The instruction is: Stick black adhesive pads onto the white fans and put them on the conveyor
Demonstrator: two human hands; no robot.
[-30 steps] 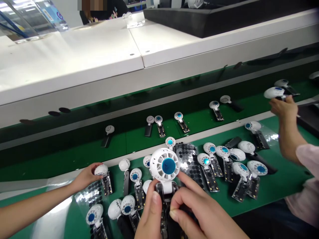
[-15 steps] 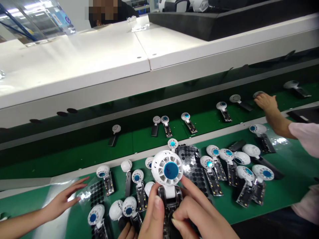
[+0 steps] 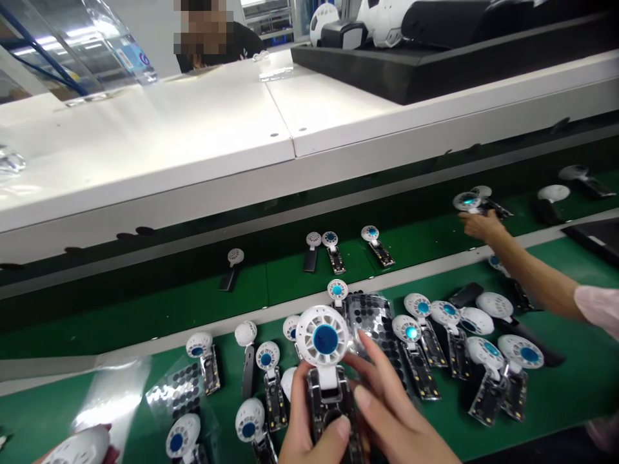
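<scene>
In the lower middle I see a handheld fan (image 3: pixel 322 338) held upright, with a white slotted round head, a blue disc at its centre and a dark handle in a clear casing. My left hand (image 3: pixel 302 425) is wrapped round that handle, its thumb lying across the front. My right hand (image 3: pixel 394 409) is close by on the right, thumb and index finger apart; some of its fingers are partly hidden behind the handle. A sheet of black round stickers (image 3: pixel 372 319) lies just behind the right hand. Similar fans (image 3: pixel 273 386) lie to the left.
More fans (image 3: pixel 420 367) are grouped on the green table (image 3: pixel 570 361) at right. Beyond it, a green conveyor (image 3: pixel 280 277) carries spaced fans below a white shelf (image 3: pixel 169 122). A co-worker's hand (image 3: pixel 483 225) grips a fan at right; another fan (image 3: pixel 82 444) is held at lower left.
My right fingers have come off the handle front and spread; my left thumb has moved onto it. The right co-worker's hand has moved left to a fan. The left co-worker's hand has dropped lower.
</scene>
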